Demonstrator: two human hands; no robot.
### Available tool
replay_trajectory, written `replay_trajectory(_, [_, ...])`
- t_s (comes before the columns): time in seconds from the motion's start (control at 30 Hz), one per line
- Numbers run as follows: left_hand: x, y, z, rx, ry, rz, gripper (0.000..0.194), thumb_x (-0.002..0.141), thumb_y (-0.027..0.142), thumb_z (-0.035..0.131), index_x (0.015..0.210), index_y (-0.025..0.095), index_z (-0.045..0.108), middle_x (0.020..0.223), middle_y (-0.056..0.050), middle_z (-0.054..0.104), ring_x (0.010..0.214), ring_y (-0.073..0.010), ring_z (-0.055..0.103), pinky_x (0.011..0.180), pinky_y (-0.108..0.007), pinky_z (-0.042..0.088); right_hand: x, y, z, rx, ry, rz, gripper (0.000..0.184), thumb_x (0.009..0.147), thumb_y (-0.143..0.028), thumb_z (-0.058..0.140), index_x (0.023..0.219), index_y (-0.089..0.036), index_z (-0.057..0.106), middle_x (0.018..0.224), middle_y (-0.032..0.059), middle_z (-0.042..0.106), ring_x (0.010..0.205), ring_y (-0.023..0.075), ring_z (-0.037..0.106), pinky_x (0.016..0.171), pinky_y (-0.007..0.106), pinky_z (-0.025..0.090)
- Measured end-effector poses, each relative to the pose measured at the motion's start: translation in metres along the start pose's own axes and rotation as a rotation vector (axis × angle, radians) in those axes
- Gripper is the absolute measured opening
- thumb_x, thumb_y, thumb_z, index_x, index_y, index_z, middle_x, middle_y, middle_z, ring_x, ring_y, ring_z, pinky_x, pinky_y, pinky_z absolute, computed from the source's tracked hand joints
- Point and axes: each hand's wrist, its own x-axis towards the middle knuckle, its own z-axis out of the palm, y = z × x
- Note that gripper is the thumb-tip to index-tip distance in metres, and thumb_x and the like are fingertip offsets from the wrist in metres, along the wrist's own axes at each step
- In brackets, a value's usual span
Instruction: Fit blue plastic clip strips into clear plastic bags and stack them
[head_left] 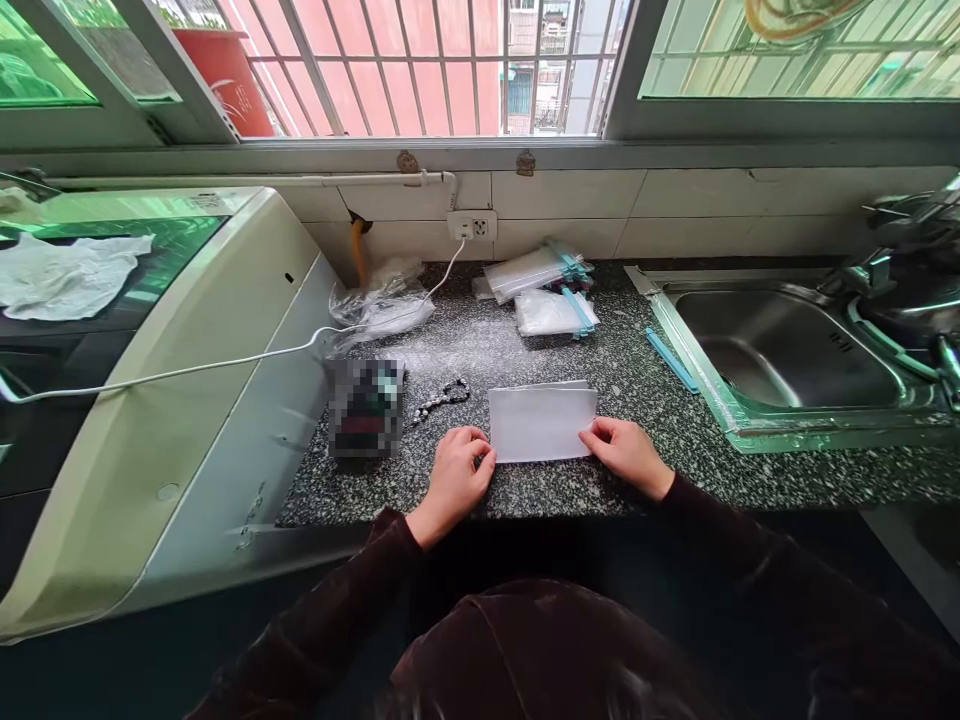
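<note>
A pale, flat, folded sheet [543, 424], with a slightly see-through look, lies on the speckled countertop [622, 480] close to its front edge. A second layer peeks out along its top side; whether it is paper or plastic I cannot tell. My left hand [461, 475] pinches the lower left corner, fingers curled. At the right edge, my right hand [626, 452] grips the sheet between thumb and fingers. Behind it lie clear plastic bags [551, 312] with light blue strips, and more bags [529, 272] are stacked farther back.
A black-and-white cord [442, 398] and a blurred dark object [366, 408] lie left of my hands. Crumpled clear plastic [394, 308] sits behind. A white cable [289, 347] crosses to the washing machine [225, 400]. Rightward are a blue strip [671, 360] and a sink [787, 345].
</note>
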Motion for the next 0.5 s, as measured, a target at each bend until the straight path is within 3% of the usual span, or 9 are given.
replay_trajectory(0.1, [0.001,0.005,0.001,0.038,-0.001,-0.058,0.017,0.079,0.022,0.053,0.064,0.019,0.057,0.087,-0.005,0.061,0.090,-0.0211,0.050,0.082,-0.039,0.039,0.001,-0.001,0.001,-0.162,0.010,0.028,0.027,0.076,-0.038,0.053,0.056,-0.020,0.050,0.053,-0.0014,0.056,0.049,0.0121,0.048,0.049,0.023,0.026])
replay_trajectory(0.17, [0.002,0.006,0.002,0.054,-0.002,-0.072,0.018,0.079,0.023,0.053,0.063,0.019,0.057,0.087,-0.004,0.060,0.090,-0.0210,0.050,0.082,-0.038,0.039,-0.001,0.002,0.002,-0.226,0.098,-0.037,0.020,0.077,-0.037,0.054,0.066,-0.020,0.054,0.057,-0.0012,0.058,0.050,0.0123,0.048,0.049,0.024,0.026])
replay_trajectory(0.27, [0.002,0.006,0.003,0.066,0.010,-0.063,0.018,0.079,0.023,0.053,0.062,0.019,0.056,0.086,-0.004,0.060,0.089,-0.0206,0.050,0.082,-0.038,0.039,-0.004,0.004,0.002,-0.286,0.293,-0.356,0.019,0.083,-0.035,0.051,0.083,-0.018,0.058,0.067,0.0024,0.060,0.058,0.0135,0.051,0.054,0.025,0.032])
replay_trajectory(0.37, [0.001,0.004,0.006,0.062,0.057,-0.025,0.018,0.078,0.022,0.053,0.061,0.019,0.056,0.084,-0.005,0.060,0.087,-0.0206,0.050,0.078,-0.038,0.040,-0.007,-0.001,0.004,-0.382,0.294,-0.780,0.022,0.086,-0.035,0.048,0.087,-0.017,0.060,0.078,0.0063,0.062,0.069,0.0155,0.051,0.063,0.027,0.034])
replay_trajectory(0.43, [0.001,0.002,0.007,0.052,0.083,0.001,0.018,0.078,0.022,0.054,0.060,0.019,0.055,0.082,-0.005,0.060,0.085,-0.0210,0.050,0.076,-0.038,0.041,-0.007,-0.006,0.006,-0.472,0.261,-0.915,0.021,0.087,-0.033,0.048,0.082,-0.017,0.061,0.076,0.0061,0.061,0.068,0.0155,0.048,0.062,0.029,0.032])
replay_trajectory(0.5, [0.001,-0.001,0.007,0.034,0.091,0.020,0.018,0.078,0.022,0.054,0.060,0.019,0.055,0.081,-0.005,0.060,0.084,-0.0211,0.051,0.076,-0.039,0.041,-0.007,-0.010,0.010,-0.550,0.257,-0.956,0.021,0.088,-0.027,0.047,0.075,-0.017,0.060,0.069,0.0050,0.058,0.066,0.0152,0.044,0.061,0.030,0.029])
